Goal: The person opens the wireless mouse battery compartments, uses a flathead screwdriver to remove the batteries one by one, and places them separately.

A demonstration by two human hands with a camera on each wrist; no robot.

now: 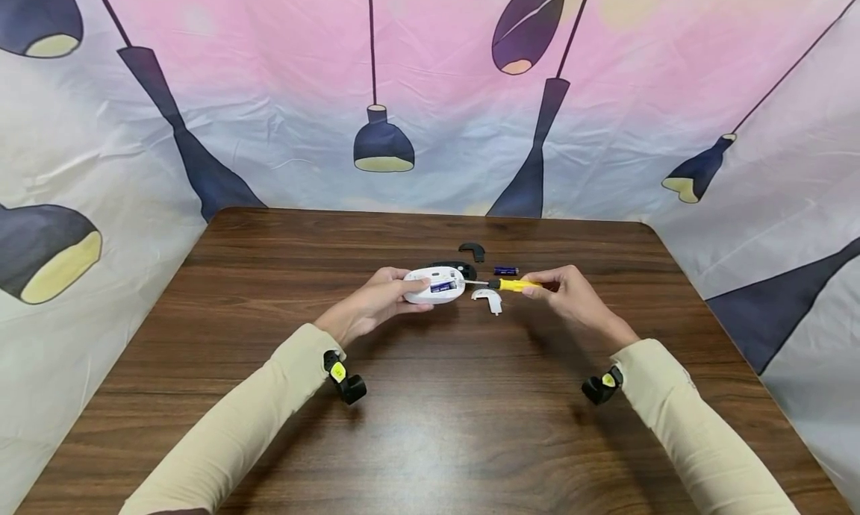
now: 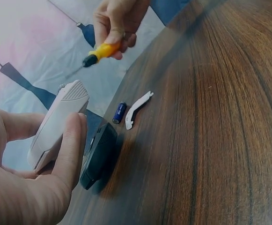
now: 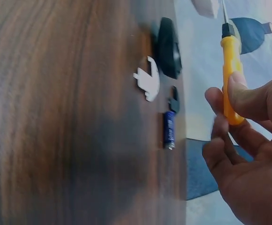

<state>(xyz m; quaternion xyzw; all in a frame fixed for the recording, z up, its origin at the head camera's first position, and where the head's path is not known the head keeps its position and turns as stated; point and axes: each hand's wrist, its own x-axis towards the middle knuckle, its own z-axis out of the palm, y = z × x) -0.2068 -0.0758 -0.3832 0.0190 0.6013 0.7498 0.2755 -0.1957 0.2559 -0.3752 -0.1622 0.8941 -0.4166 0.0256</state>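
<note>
My left hand (image 1: 369, 304) grips a white computer mouse (image 1: 422, 297) above the table, its underside turned up and a blue battery (image 1: 443, 286) showing in its compartment. In my right hand (image 1: 572, 300), thumb and fingers pinch the yellow handle of a screwdriver (image 1: 516, 284). The shaft points left at the mouse's end; whether the tip touches it I cannot tell. Below lies a white curved cover (image 1: 492, 299). A black mouse (image 2: 98, 154) rests on the table behind the white one, partly hidden in the head view.
A loose blue battery (image 1: 506, 271) lies behind the screwdriver. Farther back is a black curved cover (image 1: 474, 248). All these sit on a dark wooden table (image 1: 430, 395), with a printed cloth (image 1: 282, 112) hanging behind its far edge.
</note>
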